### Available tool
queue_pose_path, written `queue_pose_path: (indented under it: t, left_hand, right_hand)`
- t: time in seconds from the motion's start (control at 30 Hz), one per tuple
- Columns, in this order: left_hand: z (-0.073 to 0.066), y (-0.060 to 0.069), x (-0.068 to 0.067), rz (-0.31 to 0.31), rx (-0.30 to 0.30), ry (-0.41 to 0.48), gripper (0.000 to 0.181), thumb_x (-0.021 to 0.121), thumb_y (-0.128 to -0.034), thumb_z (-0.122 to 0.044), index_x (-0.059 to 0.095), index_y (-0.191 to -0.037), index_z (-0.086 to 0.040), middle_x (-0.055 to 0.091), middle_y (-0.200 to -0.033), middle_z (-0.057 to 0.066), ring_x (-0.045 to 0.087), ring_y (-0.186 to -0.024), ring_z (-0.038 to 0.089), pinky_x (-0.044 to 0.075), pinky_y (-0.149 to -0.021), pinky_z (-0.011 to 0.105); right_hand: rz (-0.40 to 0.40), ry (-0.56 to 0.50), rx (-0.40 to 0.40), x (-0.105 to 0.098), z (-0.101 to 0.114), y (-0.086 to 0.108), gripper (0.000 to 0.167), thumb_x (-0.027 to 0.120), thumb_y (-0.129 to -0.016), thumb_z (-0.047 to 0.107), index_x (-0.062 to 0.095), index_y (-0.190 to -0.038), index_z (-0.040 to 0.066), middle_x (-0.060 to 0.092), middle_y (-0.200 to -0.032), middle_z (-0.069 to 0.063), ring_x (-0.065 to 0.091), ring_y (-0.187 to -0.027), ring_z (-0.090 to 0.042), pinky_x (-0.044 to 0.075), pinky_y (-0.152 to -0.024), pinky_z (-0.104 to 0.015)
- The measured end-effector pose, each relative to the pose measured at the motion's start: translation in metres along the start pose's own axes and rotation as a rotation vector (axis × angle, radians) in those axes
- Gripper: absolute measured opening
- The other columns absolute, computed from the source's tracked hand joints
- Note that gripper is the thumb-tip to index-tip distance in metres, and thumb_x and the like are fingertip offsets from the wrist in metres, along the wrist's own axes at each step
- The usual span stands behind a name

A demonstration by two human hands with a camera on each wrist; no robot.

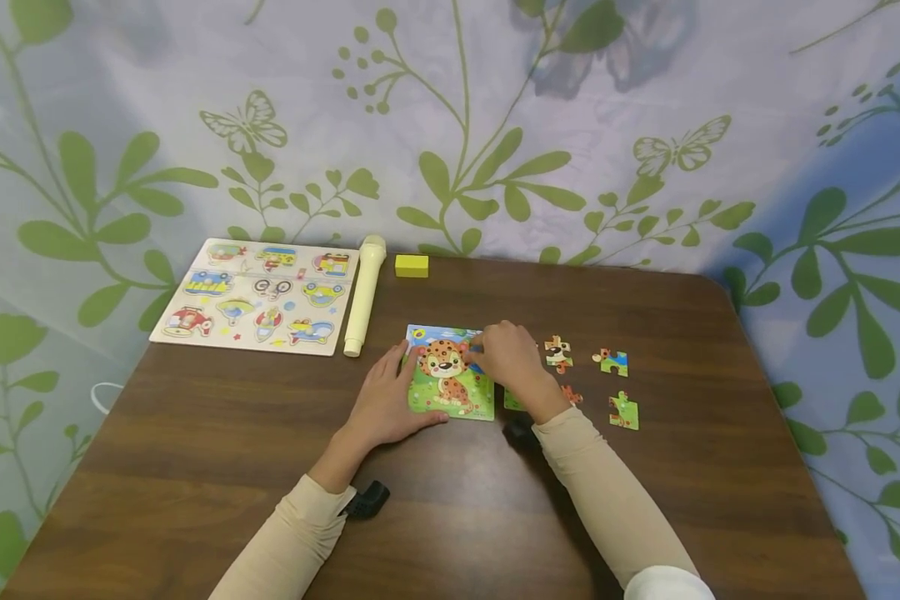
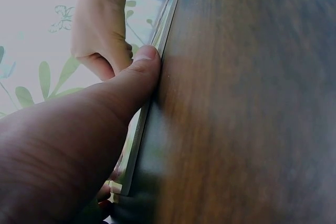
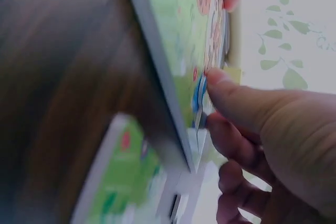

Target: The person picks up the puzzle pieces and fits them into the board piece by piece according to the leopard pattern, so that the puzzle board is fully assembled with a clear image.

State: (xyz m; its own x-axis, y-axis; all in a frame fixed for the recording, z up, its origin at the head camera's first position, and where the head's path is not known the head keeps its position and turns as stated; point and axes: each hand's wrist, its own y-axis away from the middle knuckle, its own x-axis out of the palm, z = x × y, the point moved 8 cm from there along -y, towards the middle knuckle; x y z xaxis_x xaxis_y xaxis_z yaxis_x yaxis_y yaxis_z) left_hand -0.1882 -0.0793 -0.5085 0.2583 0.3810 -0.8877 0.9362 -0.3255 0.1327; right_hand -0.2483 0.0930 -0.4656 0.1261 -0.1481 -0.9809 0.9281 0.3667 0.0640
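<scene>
A square puzzle board (image 1: 450,379) with a spotted cartoon animal lies on the brown table. The left hand (image 1: 390,404) rests along its left side, fingers at the upper left edge and thumb at the lower edge; the left wrist view shows that thumb (image 2: 143,69) against the board's rim. At the board's upper right, the right hand (image 1: 512,358) pinches a blue puzzle piece (image 3: 199,94) between thumb and finger, tilted over the board in the right wrist view. Puzzle pieces lie to the right, among them a green one (image 1: 625,412) and a blue one (image 1: 613,362).
At the back left lie a board of vehicle shapes (image 1: 249,312) and a cream stick with a rounded head (image 1: 363,300). A yellow block (image 1: 412,266) stands near the table's back edge. Patterned cloth (image 1: 450,125) hangs behind the table.
</scene>
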Motion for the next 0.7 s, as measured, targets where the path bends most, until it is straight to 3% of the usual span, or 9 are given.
queue_pose_path:
  t: [0.07, 0.1, 0.2, 0.37, 0.5, 0.63, 0.7]
  left_hand:
    - [0.001, -0.001, -0.001, -0.007, 0.001, 0.004, 0.120, 0.071, -0.0790, -0.075, 0.016, -0.165, -0.011, 0.011, -0.172, 0.013, 0.016, -0.158, 0.036, 0.022, -0.126, 0.055]
    - [0.002, -0.002, -0.002, -0.011, 0.001, -0.003, 0.120, 0.070, -0.0790, -0.075, 0.016, -0.165, -0.011, 0.011, -0.172, 0.013, 0.016, -0.158, 0.036, 0.022, -0.126, 0.055]
    - [0.004, -0.003, -0.003, -0.030, 0.001, -0.011, 0.120, 0.071, -0.0788, -0.075, 0.018, -0.165, -0.010, 0.012, -0.172, 0.014, 0.018, -0.157, 0.037, 0.024, -0.125, 0.056]
    - [0.006, -0.002, -0.003, -0.037, -0.017, -0.013, 0.119, 0.072, -0.0786, -0.074, 0.020, -0.164, -0.010, 0.014, -0.172, 0.014, 0.019, -0.157, 0.037, 0.024, -0.125, 0.056]
    - [0.004, 0.000, 0.002, -0.008, -0.023, -0.012, 0.119, 0.071, -0.0787, -0.075, 0.018, -0.165, -0.012, 0.012, -0.172, 0.012, 0.018, -0.158, 0.035, 0.023, -0.126, 0.055]
    - [-0.001, 0.000, 0.001, -0.014, 0.003, -0.001, 0.120, 0.071, -0.0791, -0.074, 0.018, -0.165, -0.009, 0.012, -0.172, 0.013, 0.017, -0.158, 0.035, 0.023, -0.126, 0.055]
    - [0.000, -0.001, -0.002, -0.031, -0.006, -0.013, 0.121, 0.072, -0.0784, -0.073, 0.019, -0.164, -0.008, 0.014, -0.172, 0.013, 0.018, -0.158, 0.034, 0.022, -0.126, 0.054]
  right_hand:
    - [0.014, -0.021, -0.002, 0.000, -0.001, -0.001, 0.031, 0.070, -0.095, 0.043, 0.080, -0.115, 0.022, 0.078, -0.115, -0.003, 0.069, -0.088, -0.028, 0.056, -0.068, -0.039]
    - [0.022, -0.024, -0.004, 0.000, -0.001, -0.001, 0.032, 0.070, -0.096, 0.043, 0.079, -0.118, 0.022, 0.077, -0.119, -0.002, 0.070, -0.087, -0.027, 0.058, -0.074, -0.041]
    - [0.036, -0.026, -0.009, -0.001, -0.002, -0.003, 0.037, 0.070, -0.095, 0.043, 0.075, -0.125, 0.022, 0.074, -0.127, -0.001, 0.070, -0.088, -0.027, 0.056, -0.069, -0.039]
    - [0.063, -0.125, -0.044, -0.001, -0.006, -0.004, 0.040, 0.072, -0.095, 0.041, 0.074, -0.128, 0.019, 0.075, -0.119, -0.005, 0.064, -0.076, -0.023, 0.043, -0.055, -0.030]
    - [0.085, -0.221, -0.042, -0.006, -0.035, 0.006, 0.043, 0.072, -0.096, 0.035, 0.070, -0.133, 0.014, 0.065, -0.098, -0.006, 0.054, -0.074, -0.019, 0.043, -0.064, -0.032]
    - [0.055, -0.189, 0.046, -0.016, -0.077, 0.018, 0.043, 0.077, -0.092, 0.028, 0.071, -0.132, 0.011, 0.060, -0.091, -0.004, 0.051, -0.078, -0.019, 0.043, -0.069, -0.036]
    - [0.069, -0.176, 0.054, -0.017, -0.087, 0.020, 0.045, 0.078, -0.091, 0.028, 0.070, -0.132, 0.010, 0.059, -0.091, -0.004, 0.050, -0.077, -0.019, 0.042, -0.068, -0.036]
